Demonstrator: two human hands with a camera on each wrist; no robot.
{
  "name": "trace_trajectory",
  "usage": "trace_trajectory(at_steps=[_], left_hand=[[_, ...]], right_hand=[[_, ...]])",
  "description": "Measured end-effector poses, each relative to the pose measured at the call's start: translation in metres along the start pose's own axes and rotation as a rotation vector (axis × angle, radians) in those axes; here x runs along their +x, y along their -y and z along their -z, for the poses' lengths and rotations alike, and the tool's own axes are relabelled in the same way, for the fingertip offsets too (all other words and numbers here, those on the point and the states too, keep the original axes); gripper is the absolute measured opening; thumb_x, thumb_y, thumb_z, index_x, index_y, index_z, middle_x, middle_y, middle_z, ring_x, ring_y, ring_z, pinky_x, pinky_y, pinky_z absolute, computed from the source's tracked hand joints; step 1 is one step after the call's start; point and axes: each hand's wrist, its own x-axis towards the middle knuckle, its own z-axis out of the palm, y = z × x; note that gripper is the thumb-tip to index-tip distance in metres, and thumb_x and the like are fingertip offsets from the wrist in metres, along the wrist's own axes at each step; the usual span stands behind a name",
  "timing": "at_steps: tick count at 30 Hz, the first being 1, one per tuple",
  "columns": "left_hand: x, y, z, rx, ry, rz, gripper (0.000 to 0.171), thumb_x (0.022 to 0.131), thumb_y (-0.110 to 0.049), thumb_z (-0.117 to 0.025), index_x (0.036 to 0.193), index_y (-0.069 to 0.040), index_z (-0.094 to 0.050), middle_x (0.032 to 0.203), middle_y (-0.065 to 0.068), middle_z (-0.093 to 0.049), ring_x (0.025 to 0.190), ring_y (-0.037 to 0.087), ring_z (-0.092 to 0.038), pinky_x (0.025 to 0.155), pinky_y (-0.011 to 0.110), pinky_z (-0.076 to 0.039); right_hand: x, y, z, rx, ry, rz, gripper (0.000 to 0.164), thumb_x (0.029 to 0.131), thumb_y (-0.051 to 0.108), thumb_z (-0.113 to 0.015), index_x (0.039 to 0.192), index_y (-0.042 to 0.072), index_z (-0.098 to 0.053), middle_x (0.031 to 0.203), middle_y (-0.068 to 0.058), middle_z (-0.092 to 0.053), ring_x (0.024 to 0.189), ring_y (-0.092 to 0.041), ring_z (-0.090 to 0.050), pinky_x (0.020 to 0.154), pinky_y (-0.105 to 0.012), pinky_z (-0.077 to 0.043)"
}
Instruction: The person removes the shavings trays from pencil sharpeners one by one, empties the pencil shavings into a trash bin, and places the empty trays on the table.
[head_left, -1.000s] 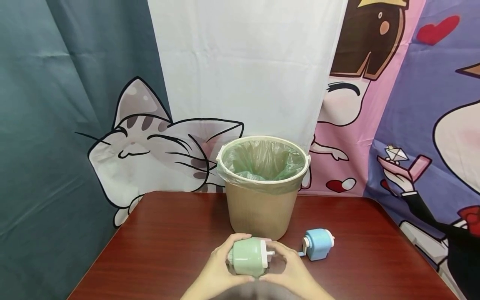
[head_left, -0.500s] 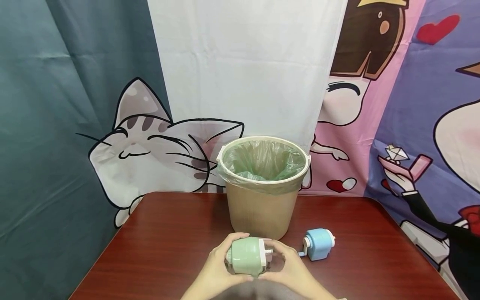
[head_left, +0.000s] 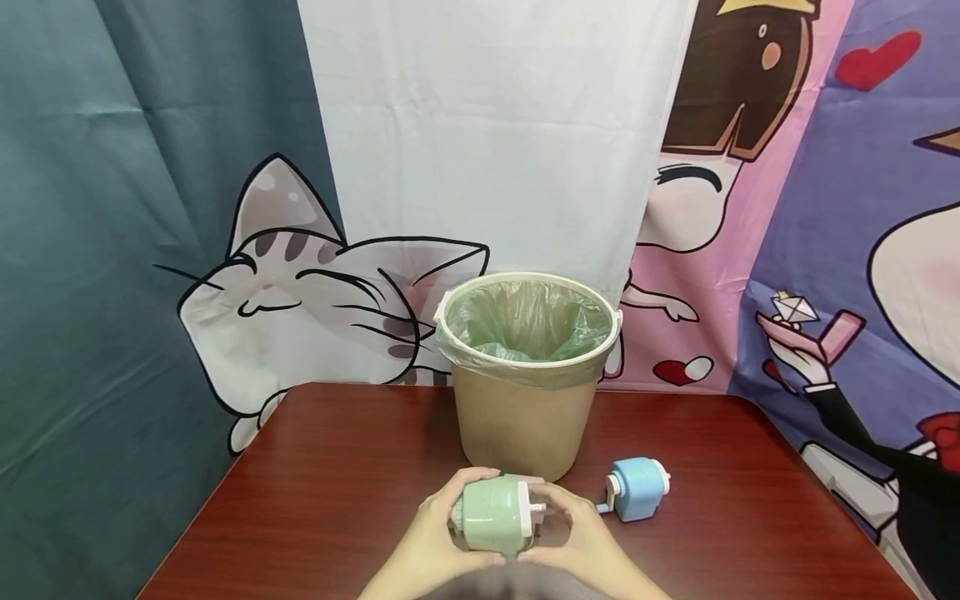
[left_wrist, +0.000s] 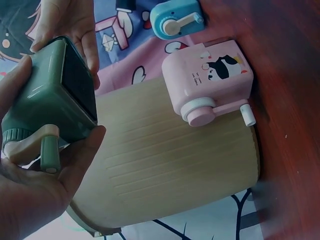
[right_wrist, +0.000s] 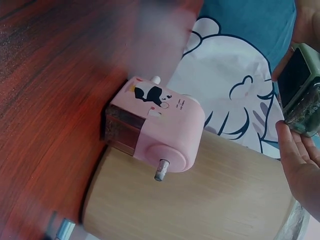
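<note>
Hands [head_left: 437, 533] hold a green sharpener [head_left: 491, 512] crosswise, crank [left_wrist: 33, 140] leftward, white front [head_left: 525, 510] rightward.

1. The green sharpener [head_left: 491, 515] is filling the room between the left hand [head_left: 441, 530] and right hand [head_left: 581, 537], the clock's centre.
2. At 12 o'clock, the pink sharpener [right_wrist: 172, 130] and bin [head_left: 521, 421] are blocking.
3. Toward 3 o'clock, the blue sharpener [head_left: 638, 490] is obstructing.
4. A gap is running toward 2 o'clock, beside the bin.
5. Bare bench [head_left: 300, 508] is stretching toward 9 o'clock.
</note>
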Motion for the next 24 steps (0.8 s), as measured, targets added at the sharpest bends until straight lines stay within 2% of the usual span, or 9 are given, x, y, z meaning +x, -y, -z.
trace_trajectory(at_steps=[4,9,12,15,20,24], left_hand=[[-0.002,0.001,0.002,-0.012,-0.005,0.026,0.078,0.064,-0.024,-0.086,0.131,-0.026,-0.046,0.119,-0.008,-0.060,0.096,0.007,-0.057,0.080,0.024,-0.048],[-0.004,0.004,0.006,-0.039,-0.014,0.052,0.078,0.063,-0.022,-0.087,0.131,-0.022,-0.047,0.118,-0.006,-0.060,0.095,0.009,-0.058,0.079,0.024,-0.049],[-0.005,0.006,0.006,-0.039,-0.008,0.060,0.078,0.064,-0.025,-0.087,0.131,-0.026,-0.046,0.119,-0.006,-0.060,0.096,0.009,-0.058,0.079,0.024,-0.049],[-0.006,0.008,0.006,-0.043,-0.003,0.052,0.078,0.064,-0.027,-0.086,0.130,-0.029,-0.045,0.118,-0.005,-0.060,0.095,0.008,-0.058,0.078,0.024,-0.049],[-0.008,0.010,0.008,-0.054,-0.004,0.027,0.077,0.064,-0.022,-0.086,0.129,-0.026,-0.045,0.117,-0.004,-0.060,0.094,0.007,-0.058,0.079,0.024,-0.049],[-0.009,0.011,0.010,-0.070,-0.012,0.047,0.078,0.063,-0.018,-0.087,0.128,-0.026,-0.045,0.116,-0.003,-0.060,0.093,0.007,-0.058,0.078,0.024,-0.050]], right_hand=[[-0.001,0.000,0.001,0.032,0.010,-0.004,0.059,0.068,0.019,-0.084,0.119,0.003,-0.057,0.109,-0.015,-0.066,0.103,0.002,-0.058,0.079,-0.026,-0.054],[-0.001,-0.002,0.003,0.098,0.014,0.031,0.058,0.068,0.010,-0.083,0.119,0.001,-0.056,0.106,-0.016,-0.066,0.099,-0.001,-0.061,0.082,-0.027,-0.054],[-0.001,-0.003,0.002,0.103,0.020,0.031,0.057,0.068,0.009,-0.083,0.119,0.001,-0.056,0.107,-0.017,-0.065,0.098,-0.001,-0.062,0.081,-0.027,-0.053],[-0.002,-0.004,0.002,0.103,0.025,0.023,0.056,0.069,0.009,-0.082,0.118,0.000,-0.057,0.108,-0.019,-0.064,0.098,-0.001,-0.062,0.081,-0.026,-0.053],[-0.004,-0.006,0.001,0.106,0.035,0.020,0.056,0.069,0.008,-0.082,0.118,-0.002,-0.056,0.108,-0.020,-0.064,0.099,-0.001,-0.062,0.082,-0.026,-0.053],[-0.004,-0.008,0.001,0.121,0.030,0.030,0.057,0.069,0.005,-0.081,0.120,-0.001,-0.055,0.107,-0.019,-0.065,0.101,-0.001,-0.061,0.084,-0.024,-0.052]])
